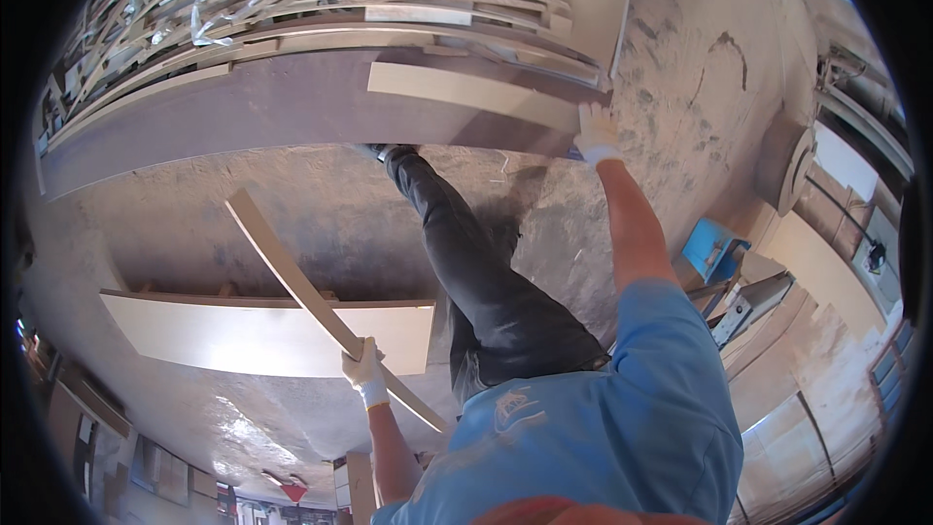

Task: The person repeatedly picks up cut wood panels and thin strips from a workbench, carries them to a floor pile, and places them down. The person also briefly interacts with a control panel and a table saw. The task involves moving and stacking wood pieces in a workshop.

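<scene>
L hand, white glove, arm bent: closed round long thin wood strip running 10 to 4 o'clock over pale board. R hand, gloved, arm fully extended to 1 o'clock: fingers pinching end of pale plank lying on brown panel.

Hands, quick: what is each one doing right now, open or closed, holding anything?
Left hand: gloved, closed around a long thin wood strip.
Right hand: gloved, reaching out onto the end of a pale flat board; grip cannot be told.

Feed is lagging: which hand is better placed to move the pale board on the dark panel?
Right. The right hand is at the board's end; the left hand is shut on a long strip, far off.
</scene>
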Demonstrator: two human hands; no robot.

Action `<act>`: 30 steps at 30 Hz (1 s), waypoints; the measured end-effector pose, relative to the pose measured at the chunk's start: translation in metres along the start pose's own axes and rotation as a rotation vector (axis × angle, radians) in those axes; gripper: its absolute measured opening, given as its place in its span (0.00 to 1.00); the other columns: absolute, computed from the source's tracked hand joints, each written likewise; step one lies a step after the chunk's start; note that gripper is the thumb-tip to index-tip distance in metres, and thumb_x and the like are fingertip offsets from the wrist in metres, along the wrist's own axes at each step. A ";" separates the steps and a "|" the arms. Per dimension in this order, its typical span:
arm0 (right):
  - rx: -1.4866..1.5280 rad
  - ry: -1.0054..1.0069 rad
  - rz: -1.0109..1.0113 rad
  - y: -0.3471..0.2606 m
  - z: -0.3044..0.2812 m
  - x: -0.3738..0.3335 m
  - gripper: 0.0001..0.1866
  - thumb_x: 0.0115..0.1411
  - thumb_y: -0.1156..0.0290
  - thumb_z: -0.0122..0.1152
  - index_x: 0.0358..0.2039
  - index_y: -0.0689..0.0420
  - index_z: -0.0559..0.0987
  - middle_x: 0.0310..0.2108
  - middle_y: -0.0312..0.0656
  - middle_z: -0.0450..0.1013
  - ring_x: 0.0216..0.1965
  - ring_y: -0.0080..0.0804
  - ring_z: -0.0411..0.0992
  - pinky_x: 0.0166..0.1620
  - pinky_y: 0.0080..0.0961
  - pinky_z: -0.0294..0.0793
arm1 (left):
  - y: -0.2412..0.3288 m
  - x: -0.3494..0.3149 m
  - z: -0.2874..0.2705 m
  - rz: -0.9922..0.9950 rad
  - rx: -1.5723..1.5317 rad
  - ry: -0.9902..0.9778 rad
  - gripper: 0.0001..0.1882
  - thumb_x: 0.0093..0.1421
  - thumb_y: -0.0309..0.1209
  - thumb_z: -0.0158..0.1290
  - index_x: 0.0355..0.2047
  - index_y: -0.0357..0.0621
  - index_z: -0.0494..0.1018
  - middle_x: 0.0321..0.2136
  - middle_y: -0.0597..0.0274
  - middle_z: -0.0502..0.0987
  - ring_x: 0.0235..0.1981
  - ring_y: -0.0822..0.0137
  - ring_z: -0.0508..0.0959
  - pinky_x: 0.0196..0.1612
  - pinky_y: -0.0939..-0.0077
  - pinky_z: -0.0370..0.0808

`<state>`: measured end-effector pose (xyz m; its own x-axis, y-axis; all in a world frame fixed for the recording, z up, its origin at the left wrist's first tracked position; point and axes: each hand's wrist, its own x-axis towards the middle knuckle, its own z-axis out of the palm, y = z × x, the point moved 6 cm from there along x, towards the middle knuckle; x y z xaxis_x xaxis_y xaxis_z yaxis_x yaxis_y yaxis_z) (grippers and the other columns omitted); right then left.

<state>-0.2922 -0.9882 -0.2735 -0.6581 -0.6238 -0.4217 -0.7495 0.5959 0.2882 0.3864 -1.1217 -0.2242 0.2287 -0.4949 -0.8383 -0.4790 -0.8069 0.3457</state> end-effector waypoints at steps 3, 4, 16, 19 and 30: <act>-0.041 -0.183 0.304 0.005 0.024 0.015 0.31 0.50 0.60 0.69 0.56 0.53 0.74 0.55 0.49 0.71 0.55 0.50 0.69 0.58 0.54 0.66 | -0.027 -0.023 0.003 0.037 -0.033 -0.049 0.10 0.56 0.27 0.63 0.34 0.39 0.72 0.21 0.63 0.75 0.18 0.72 0.75 0.24 0.75 0.77; 0.027 -0.278 0.318 -0.018 0.038 0.010 0.25 0.54 0.58 0.66 0.52 0.53 0.79 0.53 0.51 0.74 0.56 0.50 0.72 0.59 0.53 0.68 | -0.035 -0.026 0.000 -0.040 0.044 -0.005 0.10 0.56 0.27 0.63 0.34 0.39 0.72 0.21 0.63 0.74 0.18 0.72 0.75 0.24 0.75 0.77; 2.080 -0.023 1.435 -0.215 0.148 0.109 0.21 0.62 0.58 0.66 0.49 0.57 0.73 0.44 0.47 0.70 0.35 0.45 0.75 0.45 0.47 0.80 | 0.035 0.007 0.011 -0.220 0.223 -0.044 0.11 0.55 0.27 0.62 0.34 0.39 0.71 0.21 0.63 0.73 0.19 0.71 0.75 0.23 0.75 0.76; 2.030 -0.146 1.356 -0.186 0.136 0.101 0.18 0.63 0.59 0.65 0.48 0.54 0.73 0.41 0.42 0.71 0.35 0.39 0.74 0.43 0.45 0.80 | 0.056 0.023 0.023 -0.256 0.104 -0.183 0.11 0.56 0.27 0.62 0.34 0.38 0.71 0.22 0.62 0.74 0.19 0.71 0.75 0.24 0.75 0.77; 0.689 -0.909 0.083 -0.220 0.061 0.063 0.16 0.54 0.61 0.62 0.37 0.58 0.85 0.44 0.51 0.80 0.42 0.47 0.79 0.46 0.44 0.75 | 0.092 0.020 -0.017 -0.207 0.005 -0.171 0.11 0.56 0.26 0.62 0.34 0.39 0.70 0.20 0.62 0.73 0.16 0.71 0.74 0.21 0.74 0.76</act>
<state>-0.1642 -1.1277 -0.4154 -0.1983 -0.1403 -0.9701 -0.3232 0.9437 -0.0704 0.3609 -1.2116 -0.2023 0.1759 -0.2576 -0.9501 -0.4415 -0.8833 0.1577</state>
